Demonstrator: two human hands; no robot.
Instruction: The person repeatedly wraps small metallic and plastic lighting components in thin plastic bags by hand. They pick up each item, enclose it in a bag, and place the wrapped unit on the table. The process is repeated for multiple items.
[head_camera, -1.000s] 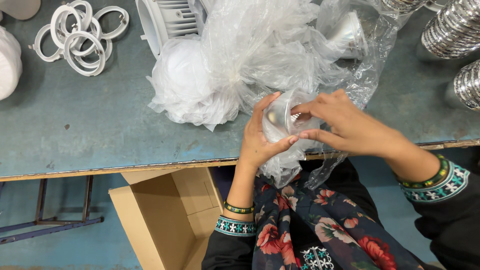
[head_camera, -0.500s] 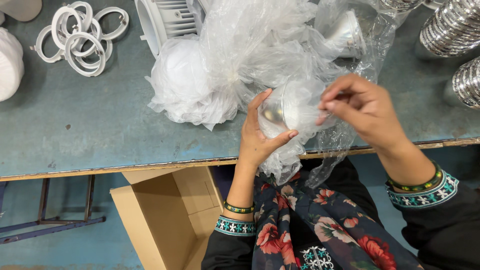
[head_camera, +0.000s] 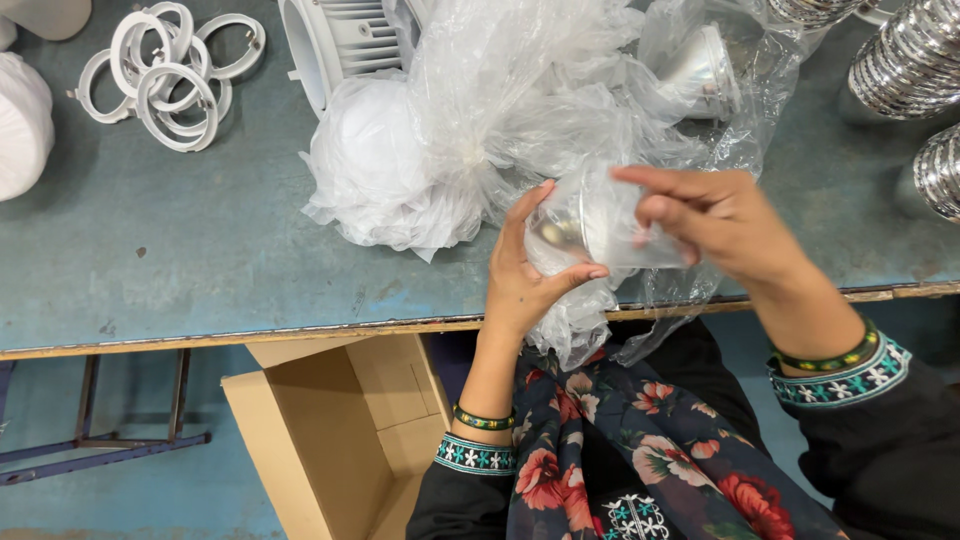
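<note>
Two bare hands meet over the near edge of a blue-grey worktable, seen from above. The left hand cups a small silver cone-shaped reflector wrapped in a clear plastic bag, thumb and fingers curled around its narrow end. The right hand grips the same bag from the other side, fingers pinched together on the film. Reflector and bag sit between the two hands, just above the table edge, with loose plastic trailing down toward the person's flowered lap.

Just behind the hands lies a heap of crumpled clear plastic bags, one holding a white dome, another a second silver reflector. A white finned lamp housing stands behind the heap. White plastic rings lie piled at far left. Stacks of shiny ribbed metal parts stand at far right. An open cardboard box sits on the floor below the table.
</note>
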